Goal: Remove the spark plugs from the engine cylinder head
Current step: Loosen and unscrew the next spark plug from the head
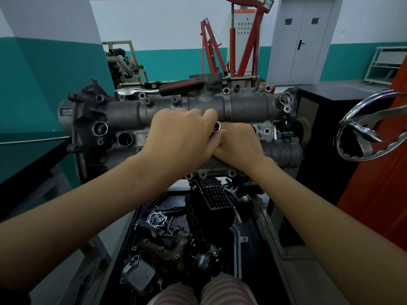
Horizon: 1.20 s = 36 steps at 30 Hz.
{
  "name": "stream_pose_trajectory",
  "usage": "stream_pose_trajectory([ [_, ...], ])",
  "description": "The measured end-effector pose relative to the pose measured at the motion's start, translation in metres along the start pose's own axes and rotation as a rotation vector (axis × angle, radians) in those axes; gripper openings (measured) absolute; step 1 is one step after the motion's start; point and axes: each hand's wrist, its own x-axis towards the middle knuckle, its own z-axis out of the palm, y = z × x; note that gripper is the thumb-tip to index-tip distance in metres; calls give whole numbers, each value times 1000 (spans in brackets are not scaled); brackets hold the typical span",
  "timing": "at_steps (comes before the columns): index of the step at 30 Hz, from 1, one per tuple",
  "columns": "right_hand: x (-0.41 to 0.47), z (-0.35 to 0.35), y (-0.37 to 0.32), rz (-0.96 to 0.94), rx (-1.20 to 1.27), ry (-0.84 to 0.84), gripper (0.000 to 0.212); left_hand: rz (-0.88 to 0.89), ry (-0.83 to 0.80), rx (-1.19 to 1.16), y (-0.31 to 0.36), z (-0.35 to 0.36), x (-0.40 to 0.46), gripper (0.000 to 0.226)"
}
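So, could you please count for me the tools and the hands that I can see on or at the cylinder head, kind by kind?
Hands: 2 (left hand, right hand)
Shiny socket held between the hands: 1
Ratchet wrench lying on top of the cylinder head: 1
Total: 4

1. We see a black tray (141, 219) low down at 6 o'clock, under the engine.
2. In it lie a black ribbed cover (217, 195) at 12 o'clock, a dark box part (138, 277) at 7 o'clock, and a silver ring plate (156, 219) at 10 o'clock.
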Motion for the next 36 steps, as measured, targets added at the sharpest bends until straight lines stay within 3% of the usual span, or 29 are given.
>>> stream_pose_trajectory([
  [7,0,4,1,-3,-1,48,37,-8,-14,27,-1,-4,2,53],
  [13,1,0,-2,-36,-23,72,48,73,47,-111,1,-7,-4,20],
  [18,1,0,2,-21,-28,54,41,6,67,30,-4,-3,2,40],
  [21,0,-2,-4,-33,-53,145,37,14,25,64,-6,-3,3,50],
  [25,0,1,-1,-19,-24,129,29,81,20,-92,-13,5,3,41],
  [27,1,2,0,10,-37,86,24,113,12,-284,-16,8,1,32],
  [29,2,4,0,21,-40,62,26,194,12,-454,-17,8,-1,42],
  [32,1,2,0,18,-24,74,22,310,25,-516,-19,9,-3,47],
  [36,1,1,0,33,-61,38,26,221,65,-532,-25,8,-1,25],
])
